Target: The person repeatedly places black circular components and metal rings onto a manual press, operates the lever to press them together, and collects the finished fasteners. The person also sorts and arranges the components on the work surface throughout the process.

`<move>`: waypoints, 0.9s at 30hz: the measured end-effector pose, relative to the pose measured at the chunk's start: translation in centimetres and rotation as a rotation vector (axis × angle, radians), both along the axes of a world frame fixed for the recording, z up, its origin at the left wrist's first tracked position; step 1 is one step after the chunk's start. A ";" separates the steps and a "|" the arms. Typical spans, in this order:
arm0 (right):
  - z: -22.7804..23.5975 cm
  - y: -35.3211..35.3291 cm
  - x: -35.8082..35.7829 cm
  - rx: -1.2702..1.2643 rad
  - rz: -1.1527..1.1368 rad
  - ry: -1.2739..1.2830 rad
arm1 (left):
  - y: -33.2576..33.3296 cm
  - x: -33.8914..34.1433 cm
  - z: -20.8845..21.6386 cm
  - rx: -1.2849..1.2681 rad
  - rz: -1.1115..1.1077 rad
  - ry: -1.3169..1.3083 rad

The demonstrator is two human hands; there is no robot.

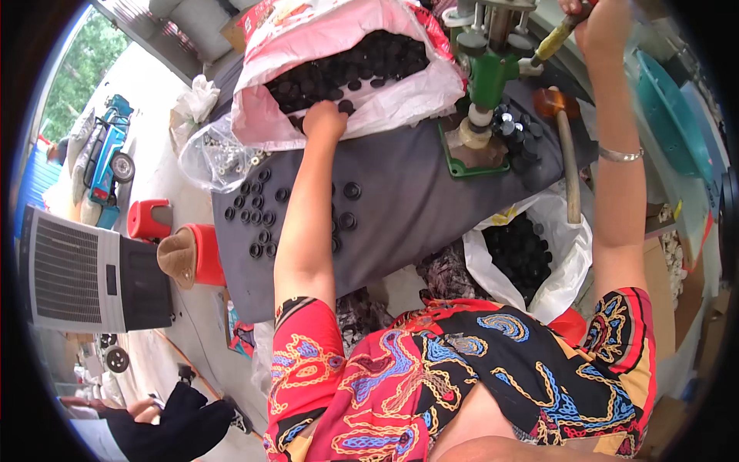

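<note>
My left hand [325,121] reaches into the mouth of a large pink-and-white sack [400,115], its fingers curled at a round black cap [346,107]. Many more black caps [354,65] fill the sack. At the upper right my right hand [604,31] is wrapped round the yellow-and-red lever handle [556,40] of a green hand press [493,81]. The press's green base [476,163] stands on the dark cloth-covered table [400,208]. Black rings [254,202] lie spread on the cloth, some hidden behind my left forearm.
A clear bag of small pale parts [219,158] lies at the table's left. Dark and shiny caps [519,135] and a wooden-handled mallet [571,154] are right of the press. A white sack of black pieces [570,262] hangs below. Left are red stools [150,219] and an air cooler [77,269].
</note>
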State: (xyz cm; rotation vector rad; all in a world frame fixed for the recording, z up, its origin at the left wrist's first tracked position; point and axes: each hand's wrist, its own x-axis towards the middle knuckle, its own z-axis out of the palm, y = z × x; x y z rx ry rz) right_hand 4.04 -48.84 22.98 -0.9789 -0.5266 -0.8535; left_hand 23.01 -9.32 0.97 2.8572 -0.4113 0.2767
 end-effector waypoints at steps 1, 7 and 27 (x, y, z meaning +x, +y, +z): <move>0.9 5.2 -1.1 -0.048 -0.233 0.000 | 0.8 0.3 -0.7 0.032 -0.001 0.057; 1.1 8.4 -2.2 -0.123 -0.445 -0.023 | 1.3 -1.6 -0.2 -0.088 -0.053 -0.113; 0.7 6.4 -1.0 -0.070 -0.467 0.063 | 6.2 -17.7 0.1 -0.216 -0.330 -0.129</move>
